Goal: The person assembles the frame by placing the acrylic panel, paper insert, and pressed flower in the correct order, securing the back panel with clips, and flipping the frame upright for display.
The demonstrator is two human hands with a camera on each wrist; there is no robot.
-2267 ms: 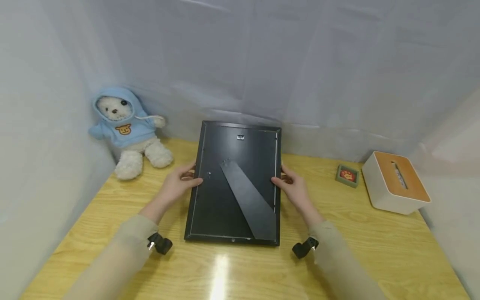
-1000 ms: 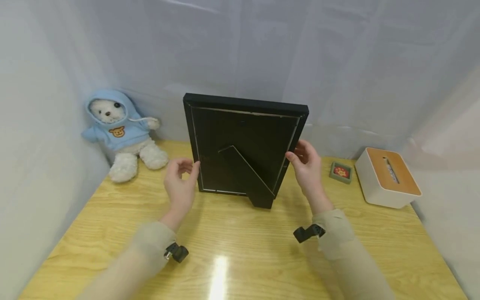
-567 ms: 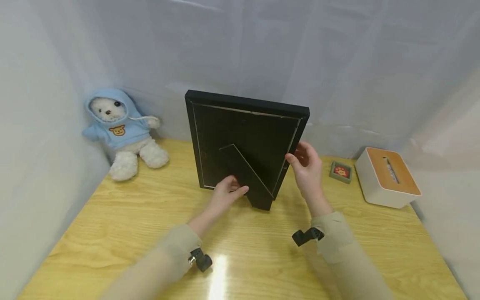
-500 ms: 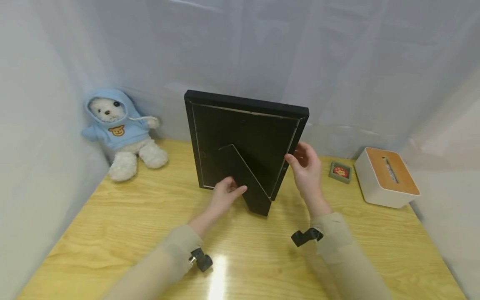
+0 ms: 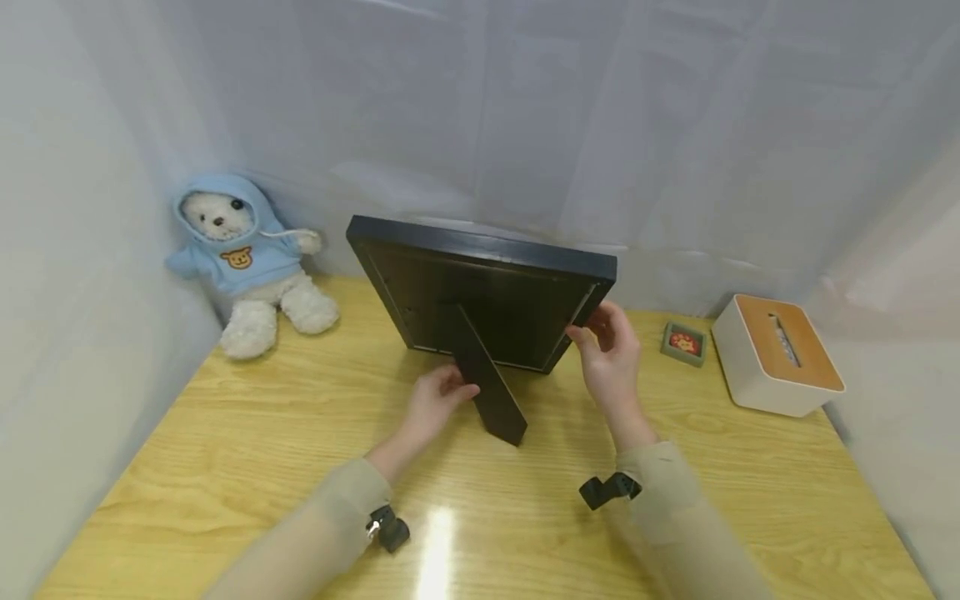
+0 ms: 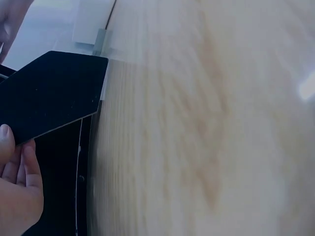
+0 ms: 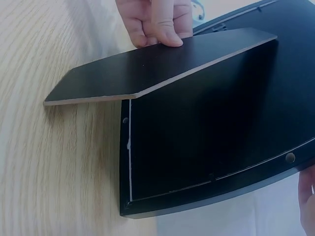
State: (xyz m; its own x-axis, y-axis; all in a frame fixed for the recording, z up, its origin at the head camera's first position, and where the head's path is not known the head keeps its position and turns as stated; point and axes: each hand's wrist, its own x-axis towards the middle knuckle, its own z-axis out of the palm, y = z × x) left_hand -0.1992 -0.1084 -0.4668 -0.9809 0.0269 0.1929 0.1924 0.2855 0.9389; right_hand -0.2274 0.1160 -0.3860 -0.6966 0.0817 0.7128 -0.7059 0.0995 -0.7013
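A black picture frame (image 5: 525,304) stands on the wooden table with its back facing me, its top leaning toward me. From that back a flat black easel leg (image 5: 491,396) swings out, its angled foot end low over the tabletop. My left hand (image 5: 435,404) pinches the leg's left edge between thumb and fingers; the right wrist view shows that thumb on the leg's (image 7: 147,66) face. On the frame's right side, my right hand (image 5: 611,358) grips the edge, thumb on the back and fingers round the far side. The picture side is hidden.
A white plush toy in a blue hoodie (image 5: 251,258) sits at the back left. A small green square dish (image 5: 684,343) with a red and yellow inside lies at the right, beside a white tissue box (image 5: 772,358) with a wooden lid. Pale curtains (image 5: 480,100) hang behind.
The frame was lifted and stood up, then its top tipped toward me. My left hand left the frame's side, took the leg and pulled it out. The right hand stays on the right edge.
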